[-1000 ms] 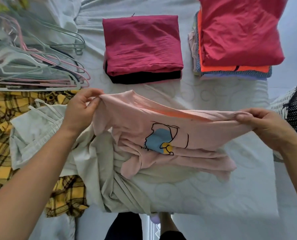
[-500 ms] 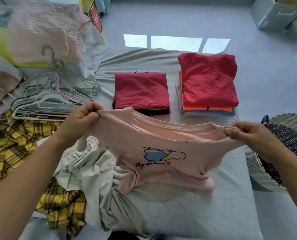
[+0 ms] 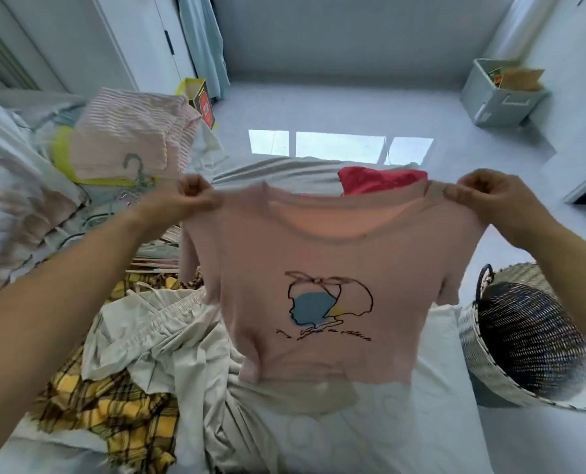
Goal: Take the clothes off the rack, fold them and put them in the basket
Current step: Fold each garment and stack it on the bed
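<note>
I hold a pink T-shirt (image 3: 322,254) up in front of me, hanging flat with its printed front facing me. My left hand (image 3: 195,196) pinches its left shoulder and my right hand (image 3: 483,196) pinches its right shoulder. The woven basket (image 3: 483,357) stands low on the right beside the bed, its dark inside showing. A red folded garment (image 3: 380,179) peeks over the shirt's collar; the rest of the folded piles is hidden behind the shirt.
Unfolded clothes lie on the bed at lower left: a cream garment (image 3: 168,347) over a yellow plaid one (image 3: 113,405). Hangers (image 3: 137,186) and a striped pink garment (image 3: 130,138) sit further left. A grey box (image 3: 500,94) stands on the floor at far right.
Both hands have lifted the pink T-shirt from the bed until it hangs full length. The view has tilted up, showing the floor and room beyond the bed.
</note>
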A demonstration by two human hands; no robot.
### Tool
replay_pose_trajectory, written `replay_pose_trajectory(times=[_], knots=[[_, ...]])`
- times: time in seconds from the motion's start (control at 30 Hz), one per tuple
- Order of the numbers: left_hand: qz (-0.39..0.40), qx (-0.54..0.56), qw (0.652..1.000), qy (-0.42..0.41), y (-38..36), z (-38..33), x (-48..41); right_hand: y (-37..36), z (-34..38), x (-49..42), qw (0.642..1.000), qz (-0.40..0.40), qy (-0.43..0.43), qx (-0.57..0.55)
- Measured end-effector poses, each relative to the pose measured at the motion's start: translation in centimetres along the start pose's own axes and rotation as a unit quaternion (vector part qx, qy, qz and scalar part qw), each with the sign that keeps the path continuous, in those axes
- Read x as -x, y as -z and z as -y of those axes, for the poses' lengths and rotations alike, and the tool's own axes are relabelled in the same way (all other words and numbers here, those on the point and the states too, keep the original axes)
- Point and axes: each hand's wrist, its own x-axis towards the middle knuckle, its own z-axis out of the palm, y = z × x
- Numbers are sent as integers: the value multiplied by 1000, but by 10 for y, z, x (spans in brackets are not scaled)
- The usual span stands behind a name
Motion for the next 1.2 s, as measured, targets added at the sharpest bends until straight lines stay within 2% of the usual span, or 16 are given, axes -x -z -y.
replay_pose_trajectory(times=[0.07,0.2,0.3,0.43,0.57,0.67,0.83,1.0,1.1,1.2], knots=[[-95,7,995,-40,12,-20,-15,9,22,-15,1000,-6,20,14],[-152,89,976,-127,40,-73,-30,35,76,-35,996,-58,69,-8],[-141,128,963,-192,52,-106,-15,62,93,-43,993,-79,86,-14],[-77,151,963,-210,47,-108,29,75,77,-24,998,-13,64,-20],[-25,85,988,-124,27,-51,65,49,34,37,991,100,14,-85],[35,19,999,-35,-5,3,91,27,-15,79,982,177,-28,-56],[92,21,989,112,-66,99,121,-29,-109,136,954,259,-152,14],[211,-29,939,270,-122,197,146,-82,-212,186,887,374,-251,105],[308,-82,896,311,-150,237,157,-109,-251,217,842,434,-276,162],[368,-116,851,358,-175,277,165,-134,-272,237,805,480,-294,189]])
